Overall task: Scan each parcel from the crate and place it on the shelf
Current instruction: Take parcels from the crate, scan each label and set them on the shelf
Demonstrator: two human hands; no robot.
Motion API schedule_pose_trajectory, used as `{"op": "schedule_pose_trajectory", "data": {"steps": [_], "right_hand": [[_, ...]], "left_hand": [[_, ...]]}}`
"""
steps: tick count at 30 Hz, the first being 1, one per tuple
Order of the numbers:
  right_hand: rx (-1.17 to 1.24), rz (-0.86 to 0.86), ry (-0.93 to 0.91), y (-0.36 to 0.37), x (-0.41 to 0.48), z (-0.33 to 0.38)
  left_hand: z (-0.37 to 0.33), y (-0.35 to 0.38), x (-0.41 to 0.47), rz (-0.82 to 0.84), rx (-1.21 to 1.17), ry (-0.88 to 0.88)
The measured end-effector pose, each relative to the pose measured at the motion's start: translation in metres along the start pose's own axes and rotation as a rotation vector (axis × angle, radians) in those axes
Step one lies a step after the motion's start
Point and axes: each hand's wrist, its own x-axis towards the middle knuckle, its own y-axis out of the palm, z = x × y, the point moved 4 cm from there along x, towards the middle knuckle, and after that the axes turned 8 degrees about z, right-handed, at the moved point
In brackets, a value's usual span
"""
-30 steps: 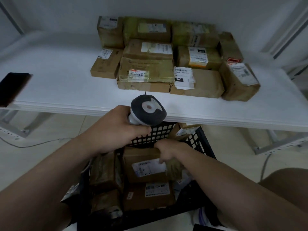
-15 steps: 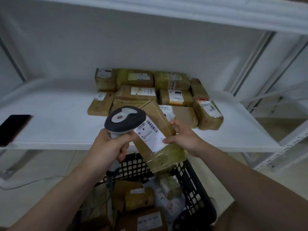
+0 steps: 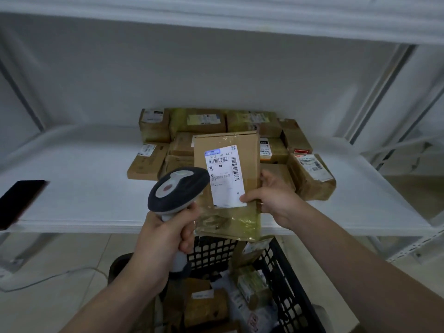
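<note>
My right hand (image 3: 274,200) grips a flat brown cardboard parcel (image 3: 245,150) by its right edge and holds it upright, its white barcode label facing me. My left hand (image 3: 163,239) grips the handle of a grey barcode scanner (image 3: 177,188), whose head sits just left of the label. Below both hands stands the black mesh crate (image 3: 283,265) with several more parcels inside. Behind the held parcel, several brown parcels (image 3: 149,159) lie grouped on the white shelf (image 3: 84,188).
A dark phone (image 3: 19,200) lies at the shelf's left front edge. Another white shelf board (image 3: 216,20) runs overhead. White shelf uprights (image 3: 384,92) stand to the right. A thin cable (image 3: 48,277) trails on the tiled floor at lower left.
My right hand has lifted the parcel out of the crate and turned it upright in front of the shelf. The scanner has come up beside its label.
</note>
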Motion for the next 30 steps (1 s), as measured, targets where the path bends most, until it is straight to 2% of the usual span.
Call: {"op": "schedule_pose_trajectory", "data": {"steps": [15,30], "right_hand": [[0.069,-0.009,0.066,0.003,0.01,-0.014],[0.086,-0.018,0.059,0.002,0.002,-0.014]], "left_hand": [[0.007,0.013,0.004,-0.056,-0.029,-0.042],[0.008,0.01,-0.003,-0.022,-0.025,-0.059]]}}
